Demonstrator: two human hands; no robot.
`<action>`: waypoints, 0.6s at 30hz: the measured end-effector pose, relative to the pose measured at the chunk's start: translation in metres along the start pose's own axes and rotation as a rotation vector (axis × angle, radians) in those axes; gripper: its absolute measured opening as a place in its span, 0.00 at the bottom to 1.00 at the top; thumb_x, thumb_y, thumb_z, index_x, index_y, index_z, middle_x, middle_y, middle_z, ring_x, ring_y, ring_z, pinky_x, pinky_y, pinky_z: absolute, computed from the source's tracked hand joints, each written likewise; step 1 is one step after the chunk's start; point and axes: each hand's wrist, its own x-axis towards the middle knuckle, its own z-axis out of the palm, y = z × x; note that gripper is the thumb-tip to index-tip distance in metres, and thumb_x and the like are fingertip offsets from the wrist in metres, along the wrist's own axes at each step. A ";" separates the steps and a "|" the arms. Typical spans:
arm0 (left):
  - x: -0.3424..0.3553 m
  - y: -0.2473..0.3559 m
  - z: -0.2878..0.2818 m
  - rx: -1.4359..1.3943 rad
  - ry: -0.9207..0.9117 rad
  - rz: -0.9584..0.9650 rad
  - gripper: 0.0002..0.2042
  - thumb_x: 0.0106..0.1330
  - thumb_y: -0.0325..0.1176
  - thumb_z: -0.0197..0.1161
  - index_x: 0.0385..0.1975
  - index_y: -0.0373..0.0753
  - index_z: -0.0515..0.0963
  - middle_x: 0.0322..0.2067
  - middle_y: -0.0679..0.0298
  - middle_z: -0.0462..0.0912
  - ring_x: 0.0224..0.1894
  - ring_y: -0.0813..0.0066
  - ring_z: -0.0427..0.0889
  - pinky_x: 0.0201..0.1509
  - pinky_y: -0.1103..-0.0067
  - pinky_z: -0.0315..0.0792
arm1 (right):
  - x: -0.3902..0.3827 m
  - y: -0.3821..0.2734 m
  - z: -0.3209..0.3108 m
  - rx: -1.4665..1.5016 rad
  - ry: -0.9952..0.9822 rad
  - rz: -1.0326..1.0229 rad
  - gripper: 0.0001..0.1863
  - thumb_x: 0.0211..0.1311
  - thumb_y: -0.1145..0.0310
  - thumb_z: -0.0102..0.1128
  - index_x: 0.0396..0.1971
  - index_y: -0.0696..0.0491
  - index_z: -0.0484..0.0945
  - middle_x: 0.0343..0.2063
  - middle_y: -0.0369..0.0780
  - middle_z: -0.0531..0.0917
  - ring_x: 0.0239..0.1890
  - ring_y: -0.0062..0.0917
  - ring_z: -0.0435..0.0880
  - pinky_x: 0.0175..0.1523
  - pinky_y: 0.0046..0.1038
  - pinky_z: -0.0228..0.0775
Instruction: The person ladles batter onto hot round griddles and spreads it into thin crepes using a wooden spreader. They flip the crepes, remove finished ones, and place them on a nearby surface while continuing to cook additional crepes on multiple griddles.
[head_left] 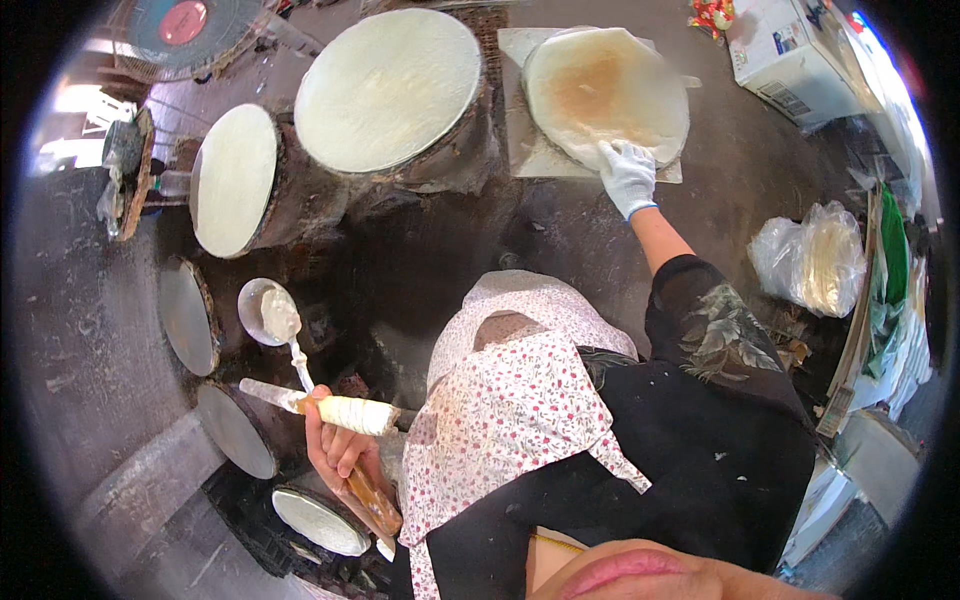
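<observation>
My left hand [345, 455] is closed around the handles of two tools. One is a ladle [252, 325] with thick white batter [279, 314] in its bowl; the other looks like a flat spatula [357, 416] with a cream-wrapped grip. Away at the upper right, my right hand [628, 178] wears a white knit glove. Its fingers are bent together onto the near edge of a thin round flatbread [600, 95], pale with a browned middle. This lies on what looks like a stack over a flat white board [520, 150]; the fingertips are partly hidden.
Round griddles bearing pale batter rounds [390, 90] [235, 180] stand ahead and left. Bare griddle plates [188, 318] [237, 430] and another whitened round [320, 522] sit nearer. A fan [165, 45] is far left. On the right are a carton [790, 60] and a clear plastic bag [810, 255].
</observation>
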 end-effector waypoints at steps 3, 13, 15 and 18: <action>0.000 0.002 -0.005 0.009 -0.008 0.012 0.09 0.87 0.39 0.43 0.49 0.40 0.66 0.14 0.73 0.59 0.11 0.87 0.62 0.12 0.85 0.67 | -0.007 0.006 -0.027 0.046 -0.077 -0.094 0.39 0.51 0.61 0.71 0.68 0.44 0.75 0.60 0.43 0.80 0.66 0.40 0.75 0.73 0.47 0.60; -0.001 0.017 -0.052 0.022 0.080 0.031 0.12 0.84 0.36 0.54 0.53 0.33 0.72 0.15 0.77 0.56 0.11 0.91 0.56 0.09 0.89 0.56 | -0.036 -0.056 -0.085 0.375 0.267 -0.136 0.24 0.58 0.79 0.62 0.56 0.54 0.85 0.54 0.46 0.86 0.57 0.40 0.84 0.68 0.40 0.72; 0.000 0.019 -0.058 0.039 0.070 0.048 0.11 0.84 0.36 0.54 0.53 0.33 0.72 0.15 0.77 0.56 0.11 0.91 0.56 0.10 0.89 0.56 | -0.017 -0.099 -0.092 0.542 0.265 -0.227 0.23 0.59 0.79 0.63 0.56 0.54 0.85 0.52 0.46 0.86 0.55 0.39 0.85 0.65 0.39 0.74; -0.002 0.021 -0.062 0.042 0.092 0.105 0.12 0.84 0.38 0.54 0.52 0.34 0.73 0.15 0.78 0.57 0.11 0.92 0.56 0.10 0.89 0.56 | 0.022 -0.168 -0.112 0.723 0.108 -0.387 0.21 0.62 0.78 0.64 0.56 0.54 0.85 0.51 0.46 0.86 0.55 0.39 0.84 0.64 0.37 0.75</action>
